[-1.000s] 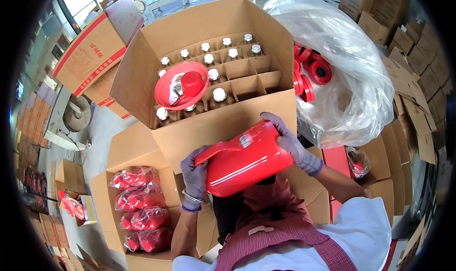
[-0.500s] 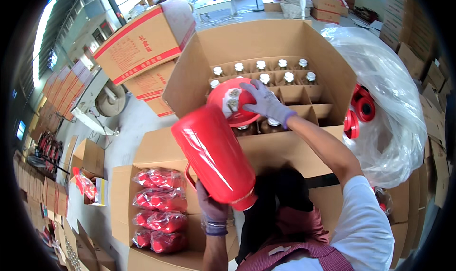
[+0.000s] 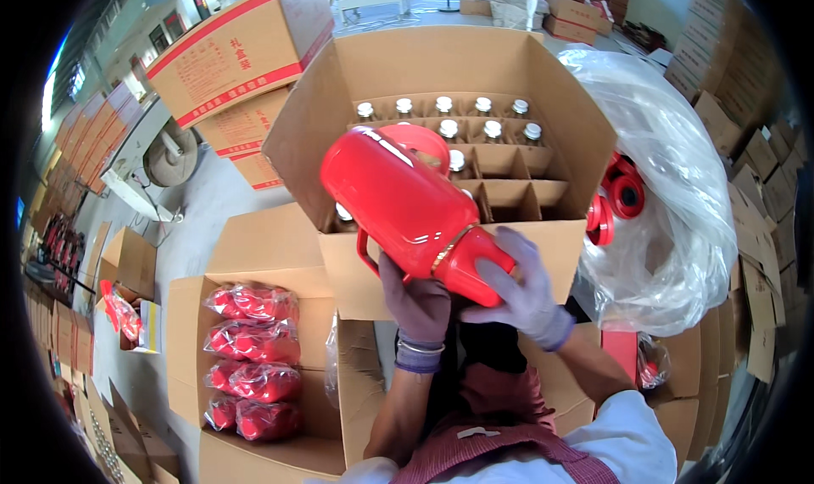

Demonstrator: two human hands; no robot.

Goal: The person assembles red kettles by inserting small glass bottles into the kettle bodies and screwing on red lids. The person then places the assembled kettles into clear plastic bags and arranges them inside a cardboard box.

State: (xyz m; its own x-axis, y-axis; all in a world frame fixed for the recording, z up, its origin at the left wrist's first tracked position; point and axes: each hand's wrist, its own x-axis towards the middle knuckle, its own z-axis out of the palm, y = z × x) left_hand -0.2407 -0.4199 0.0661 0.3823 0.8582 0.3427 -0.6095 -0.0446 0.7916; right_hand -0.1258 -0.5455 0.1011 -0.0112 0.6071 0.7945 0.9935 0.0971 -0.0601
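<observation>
A large glossy red thermos jug (image 3: 407, 204) lies tilted across my hands, its neck toward me and to the right. My left hand (image 3: 415, 306), in a greyish-purple glove, supports it from below by the handle and neck. My right hand (image 3: 526, 293), gloved alike, is closed round the neck end. Behind the jug, a round red dish-like part (image 3: 424, 143) rests on the bottles, partly hidden. The open carton (image 3: 432, 60) beneath has cardboard dividers (image 3: 502, 164) and several bottles (image 3: 447, 128) with silvery-white caps in its cells.
At left stands an open carton (image 3: 182, 314) with bagged red parts (image 3: 254, 344). Clear plastic sheeting (image 3: 670, 187) and red rings (image 3: 626, 194) are at right. Stacked printed cartons (image 3: 229, 56) stand at far left, near a grey-white machine (image 3: 140, 158).
My right hand has left the red dish-like part and moved to the jug's neck. The jug has swung forward and right, its neck now over the carton's near edge.
</observation>
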